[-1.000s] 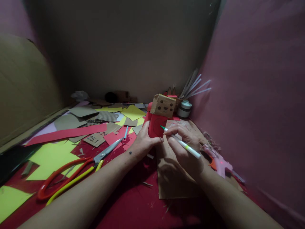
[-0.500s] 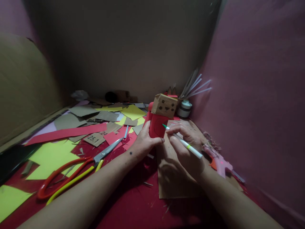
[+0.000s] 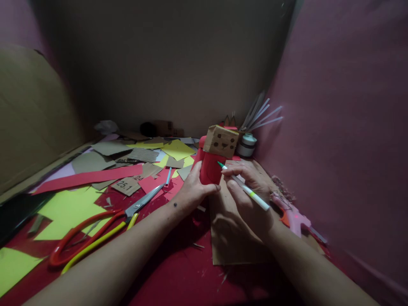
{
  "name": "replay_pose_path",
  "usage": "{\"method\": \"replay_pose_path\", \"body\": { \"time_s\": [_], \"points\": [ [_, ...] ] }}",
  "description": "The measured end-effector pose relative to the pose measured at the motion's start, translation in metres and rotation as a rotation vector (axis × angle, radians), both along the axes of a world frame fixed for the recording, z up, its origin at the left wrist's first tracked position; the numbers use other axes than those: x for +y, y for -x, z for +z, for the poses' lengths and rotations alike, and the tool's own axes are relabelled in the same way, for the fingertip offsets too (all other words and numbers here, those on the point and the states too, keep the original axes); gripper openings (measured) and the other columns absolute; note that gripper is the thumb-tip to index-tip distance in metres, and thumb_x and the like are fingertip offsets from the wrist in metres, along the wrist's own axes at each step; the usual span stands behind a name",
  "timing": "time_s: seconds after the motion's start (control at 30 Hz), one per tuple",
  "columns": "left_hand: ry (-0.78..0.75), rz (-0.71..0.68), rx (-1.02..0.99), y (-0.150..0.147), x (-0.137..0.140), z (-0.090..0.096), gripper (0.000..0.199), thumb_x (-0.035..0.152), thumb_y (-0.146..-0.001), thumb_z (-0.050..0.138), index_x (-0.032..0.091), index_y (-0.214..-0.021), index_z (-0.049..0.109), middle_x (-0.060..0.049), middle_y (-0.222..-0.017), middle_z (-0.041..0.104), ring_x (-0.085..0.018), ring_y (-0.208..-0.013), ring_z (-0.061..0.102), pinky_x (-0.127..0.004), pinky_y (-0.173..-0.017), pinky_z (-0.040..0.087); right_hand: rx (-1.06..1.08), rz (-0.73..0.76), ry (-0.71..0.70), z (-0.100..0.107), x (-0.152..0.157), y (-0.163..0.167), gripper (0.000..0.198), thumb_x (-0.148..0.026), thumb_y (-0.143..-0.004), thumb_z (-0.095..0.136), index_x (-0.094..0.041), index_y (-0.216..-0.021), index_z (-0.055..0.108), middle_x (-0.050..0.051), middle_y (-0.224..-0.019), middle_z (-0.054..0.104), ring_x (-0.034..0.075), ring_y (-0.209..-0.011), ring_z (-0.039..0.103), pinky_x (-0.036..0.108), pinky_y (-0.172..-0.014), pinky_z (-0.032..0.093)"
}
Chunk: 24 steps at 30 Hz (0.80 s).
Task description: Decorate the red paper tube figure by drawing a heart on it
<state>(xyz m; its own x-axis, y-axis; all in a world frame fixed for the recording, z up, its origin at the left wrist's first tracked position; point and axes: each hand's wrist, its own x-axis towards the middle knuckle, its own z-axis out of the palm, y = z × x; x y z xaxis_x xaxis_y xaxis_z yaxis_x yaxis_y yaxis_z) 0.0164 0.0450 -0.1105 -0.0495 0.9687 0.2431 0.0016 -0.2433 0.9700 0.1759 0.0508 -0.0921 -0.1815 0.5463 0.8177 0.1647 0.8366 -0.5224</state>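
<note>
My left hand (image 3: 199, 187) is wrapped round the lower part of a red paper figure (image 3: 210, 168), its thumb across the front. A brown cardboard box head (image 3: 222, 141) with a drawn animal face tops the figure. Between the fingers and thumb of my right hand (image 3: 248, 187) is a white marker (image 3: 247, 189) with a green tip. That tip is at the red body just under the head; whether it touches cannot be told. Beneath my right hand lies a brown cardboard sheet (image 3: 229, 250).
Scissors (image 3: 137, 206) with red and yellow handles lie at left among paper and cardboard scraps (image 3: 178, 149). At right is a pink glue gun (image 3: 295, 216). Behind stand a white jar (image 3: 247, 145) and several white sticks (image 3: 263, 112). A pink wall (image 3: 344, 127) bounds the right side.
The marker tip has moved slightly up on the red body. The box head has turned a little. My left hand keeps its hold.
</note>
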Motion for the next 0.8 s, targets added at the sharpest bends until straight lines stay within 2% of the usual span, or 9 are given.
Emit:
{"method": "replay_pose_path", "body": {
  "time_s": [0.13,0.27,0.67,0.8],
  "points": [
    [-0.013,0.016,-0.008,0.0006,0.0006,-0.0004,0.052,0.021,-0.065,0.077,0.022,-0.113,0.059,-0.009,-0.108,0.069,-0.035,-0.105,0.064,-0.049,-0.086,0.053,-0.030,-0.026,0.020,0.0012,-0.0015,-0.0009,0.015,-0.011,-0.086,0.059,-0.022,-0.085,0.068,-0.001,-0.077,0.069,0.015,-0.073,0.066,0.032,-0.071,0.053],
    [0.028,0.032,-0.030,0.0013,-0.0010,0.0006,0.057,0.020,-0.065,0.075,0.022,-0.119,0.057,-0.006,-0.100,0.069,-0.032,-0.095,0.065,-0.047,-0.080,0.053,-0.057,-0.045,0.038,0.0018,-0.0023,-0.0008,0.013,-0.013,-0.086,0.059,-0.022,-0.081,0.067,-0.002,-0.073,0.069,0.016,-0.071,0.066,0.032,-0.070,0.052],
    [-0.024,0.027,0.037,-0.0009,-0.0024,0.0026,0.056,0.020,-0.065,0.077,0.022,-0.118,0.058,-0.008,-0.114,0.069,-0.034,-0.109,0.063,-0.050,-0.090,0.051,-0.003,-0.011,-0.001,0.0036,-0.0027,-0.0011,0.015,-0.011,-0.087,0.058,-0.022,-0.087,0.068,-0.001,-0.080,0.070,0.014,-0.075,0.067,0.030,-0.072,0.055],
    [-0.024,0.031,0.040,-0.0001,-0.0009,0.0015,0.055,0.020,-0.064,0.078,0.021,-0.115,0.056,-0.007,-0.114,0.067,-0.032,-0.108,0.063,-0.047,-0.091,0.050,-0.026,-0.021,-0.006,0.0033,-0.0018,-0.0013,0.015,-0.011,-0.087,0.059,-0.022,-0.086,0.068,-0.001,-0.079,0.069,0.015,-0.074,0.067,0.030,-0.072,0.055]
  ]
}}
